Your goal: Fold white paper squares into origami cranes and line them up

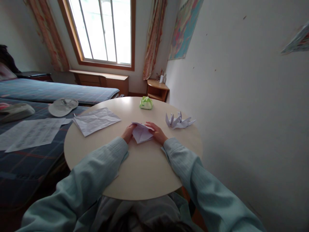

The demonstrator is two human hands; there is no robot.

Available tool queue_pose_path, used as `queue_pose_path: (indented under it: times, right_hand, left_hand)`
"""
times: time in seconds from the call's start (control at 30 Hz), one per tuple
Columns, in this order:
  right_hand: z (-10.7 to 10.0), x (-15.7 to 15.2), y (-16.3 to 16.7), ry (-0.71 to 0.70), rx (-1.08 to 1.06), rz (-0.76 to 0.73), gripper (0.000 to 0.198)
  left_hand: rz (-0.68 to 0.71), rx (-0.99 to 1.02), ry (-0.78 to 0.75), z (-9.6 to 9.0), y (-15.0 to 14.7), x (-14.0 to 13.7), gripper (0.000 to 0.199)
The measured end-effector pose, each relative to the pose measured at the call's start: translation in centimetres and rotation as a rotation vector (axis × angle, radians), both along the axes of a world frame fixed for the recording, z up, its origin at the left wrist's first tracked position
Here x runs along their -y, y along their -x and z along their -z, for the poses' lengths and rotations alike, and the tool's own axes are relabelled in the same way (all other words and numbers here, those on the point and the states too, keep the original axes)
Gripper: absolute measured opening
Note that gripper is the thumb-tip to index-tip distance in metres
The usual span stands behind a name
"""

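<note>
While daylight comes through the wood-framed window (100, 32) at the far end of the room, I see two beds in plaid covers on the left, the far bed (60, 87) and the near bed (26, 167), taking up the most space. Beside them stands a round, pale desk (142, 174), its right edge close to the white wall (241, 96). Pale blue-green sleeves (89, 174) stretch across it from the near side. Printed sheets (36, 132) lie on the near bed, and a creased white sheet (95, 120) lies spread on the left part of the desk. A light cap (63, 107) rests on the bed behind that. Near the middle of the desk is a folded paper (142, 133), held between two bare hands; whether its lower edge touches the top I cannot tell. The left hand (128, 132) has its grip closed on the left edge, some fingers hidden by the paper, and the right hand (156, 132) has its grip closed on the right edge, fingers bent over it. White folded paper figures (178, 121) sit together to the right, and a small green-and-white packet (146, 103) stands beyond the hands.
</note>
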State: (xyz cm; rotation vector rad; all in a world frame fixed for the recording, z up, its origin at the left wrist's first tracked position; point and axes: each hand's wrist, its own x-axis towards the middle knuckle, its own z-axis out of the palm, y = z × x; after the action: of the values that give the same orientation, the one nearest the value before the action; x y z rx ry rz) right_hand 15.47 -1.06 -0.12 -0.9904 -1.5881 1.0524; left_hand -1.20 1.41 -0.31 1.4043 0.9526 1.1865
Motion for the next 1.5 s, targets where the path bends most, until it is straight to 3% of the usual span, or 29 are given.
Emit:
queue_pose_path:
  times: [0.13, 0.27, 0.53, 0.77, 1.03, 1.5]
  right_hand:
    - [0.0, -0.2, 0.2, 0.025, -0.136, 0.003, 0.033]
    - [-0.1, -0.3, 0.5, 0.141, -0.257, 0.062, 0.017]
    - [0.5, -2.1, 1.7, 0.222, -0.48, 0.208, 0.016]
    - [0.6, -3.0, 1.8, 0.227, -0.547, 0.347, 0.02]
    - [-0.3, -2.0, 1.6, 0.281, -0.537, 0.256, 0.021]
    - [-0.7, -1.6, 1.5, 0.349, -0.582, 0.189, 0.021]
  left_hand:
    - [-0.014, 0.14, 0.179, -0.5, -0.1, 0.2, 0.024]
    - [-0.026, 0.323, 0.304, -0.9, -0.1, 0.3, 0.018]
    - [-0.031, 0.538, 0.34, -1.1, -0.9, -0.7, 0.015]
    - [0.038, 0.518, 0.311, -1.1, -0.9, -0.8, 0.005]
    - [0.146, 0.464, 0.305, -1.6, 0.5, -0.4, 0.008]
    - [0.16, 0.442, 0.304, -1.3, 0.9, -0.5, 0.005]
